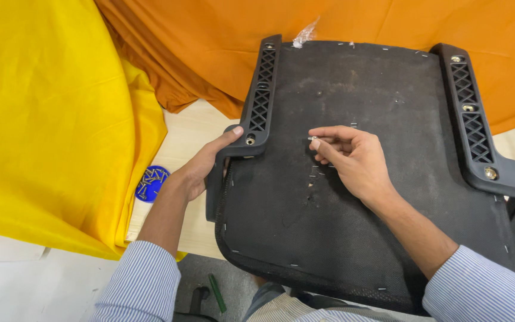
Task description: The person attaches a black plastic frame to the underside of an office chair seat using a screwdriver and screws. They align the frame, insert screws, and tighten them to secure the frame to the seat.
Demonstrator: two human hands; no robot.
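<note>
A small metal screw (313, 138) sits pinched between the thumb and fingers (329, 132) of the right hand (356, 161), just over the middle of the upturned black seat (353, 226). The left hand (201, 170) clamps the seat's edge below the left bracket (261, 95), fingers wrapped shut. Best keep that grip firm and the screw upright. Left of those fingers, a blue lid (151, 183) of screws lies on the worktop (189, 134) beside yellow cloth (49, 119).
</note>
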